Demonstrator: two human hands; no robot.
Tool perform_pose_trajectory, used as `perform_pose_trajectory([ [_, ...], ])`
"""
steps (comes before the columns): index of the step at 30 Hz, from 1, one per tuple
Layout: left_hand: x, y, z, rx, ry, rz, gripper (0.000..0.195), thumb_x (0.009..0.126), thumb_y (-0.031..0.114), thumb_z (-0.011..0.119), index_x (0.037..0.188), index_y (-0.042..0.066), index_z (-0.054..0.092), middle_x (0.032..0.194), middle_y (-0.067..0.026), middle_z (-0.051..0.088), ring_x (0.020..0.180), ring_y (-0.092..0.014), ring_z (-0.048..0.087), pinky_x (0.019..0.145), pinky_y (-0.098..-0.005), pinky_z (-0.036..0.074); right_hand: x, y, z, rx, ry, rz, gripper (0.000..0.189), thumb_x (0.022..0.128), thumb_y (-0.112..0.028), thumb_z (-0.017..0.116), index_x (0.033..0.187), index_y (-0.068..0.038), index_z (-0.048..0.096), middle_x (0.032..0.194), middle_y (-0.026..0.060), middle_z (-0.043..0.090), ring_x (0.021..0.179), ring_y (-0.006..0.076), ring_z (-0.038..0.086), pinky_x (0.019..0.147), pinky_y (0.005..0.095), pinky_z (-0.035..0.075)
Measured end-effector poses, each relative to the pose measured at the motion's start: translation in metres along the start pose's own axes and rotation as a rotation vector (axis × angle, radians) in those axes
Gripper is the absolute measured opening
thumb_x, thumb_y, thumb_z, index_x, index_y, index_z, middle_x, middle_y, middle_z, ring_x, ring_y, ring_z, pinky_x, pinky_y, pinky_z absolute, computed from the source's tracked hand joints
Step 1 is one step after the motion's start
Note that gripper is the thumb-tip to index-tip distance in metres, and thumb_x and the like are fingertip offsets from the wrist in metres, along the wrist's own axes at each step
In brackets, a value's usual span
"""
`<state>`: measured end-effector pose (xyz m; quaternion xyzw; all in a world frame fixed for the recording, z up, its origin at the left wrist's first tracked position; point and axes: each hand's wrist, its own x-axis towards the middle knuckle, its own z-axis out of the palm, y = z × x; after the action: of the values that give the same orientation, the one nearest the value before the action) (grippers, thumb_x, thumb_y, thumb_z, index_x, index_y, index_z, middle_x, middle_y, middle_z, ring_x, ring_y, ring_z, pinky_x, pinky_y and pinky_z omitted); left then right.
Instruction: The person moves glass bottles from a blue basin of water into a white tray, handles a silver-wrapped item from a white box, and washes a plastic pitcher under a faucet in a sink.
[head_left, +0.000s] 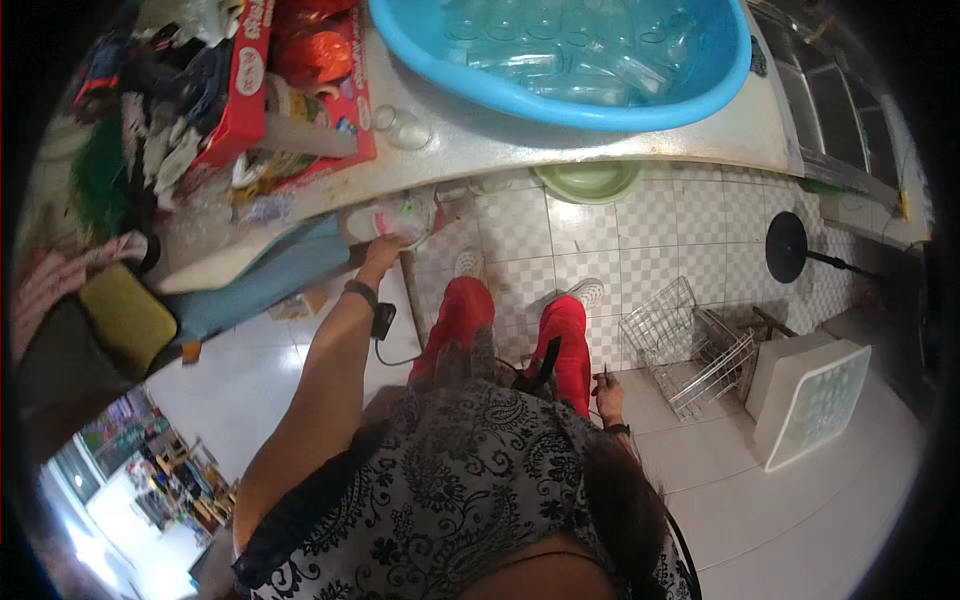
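My left hand (384, 253) reaches down to the left, its fingers at the edge of a container (401, 223) with pink and green on it and what looks like clear plastic inside. Whether the fingers grip that edge is hard to make out. Low beside my right leg is my right hand (609, 399), with a thin dark object (605, 370) sticking up from its fingers. Ahead of me, a large blue plastic basin (559, 112) on the counter holds many clear glass jars (517, 60). One more glass jar (405, 127) lies on the countertop left of the basin.
A red carton (247, 90) of packets stands on the counter (465, 154). Below is a green basin (589, 184) on the tiled floor. Wire racks (686, 349), a white tub (780, 397) of glassware and a round black stool or stand (786, 246) are to my right.
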<state>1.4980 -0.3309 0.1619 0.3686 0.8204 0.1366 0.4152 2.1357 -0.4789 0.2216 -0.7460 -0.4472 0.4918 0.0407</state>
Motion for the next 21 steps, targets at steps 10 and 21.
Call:
perform_pose_trajectory([
  [10,-0.121,0.256,0.122,0.466,-0.258,0.621,0.045,0.093,0.033,0.059,0.129,0.006,0.059,0.119,-0.0167,0.066,0.103,-0.026,0.066,0.087,-0.0354,0.051,-0.05,0.055,-0.133,0.159,0.081,0.093,0.027,0.097,-0.024,0.053,0.103,-0.002,0.067,0.074,0.0126,0.07,0.069,0.025,0.068,0.068,0.0373,0.051],
  [21,-0.279,0.581,0.202,0.478,-0.59,1.119,0.042,0.091,0.023,0.06,0.127,0.001,0.058,0.123,-0.0255,0.06,0.115,-0.039,0.058,0.097,-0.0411,0.045,-0.045,0.085,-0.292,0.372,0.739,0.111,0.033,0.096,-0.033,0.054,0.089,-0.002,0.065,0.075,0.0145,0.068,0.072,0.0278,0.065,0.068,0.0399,0.05],
])
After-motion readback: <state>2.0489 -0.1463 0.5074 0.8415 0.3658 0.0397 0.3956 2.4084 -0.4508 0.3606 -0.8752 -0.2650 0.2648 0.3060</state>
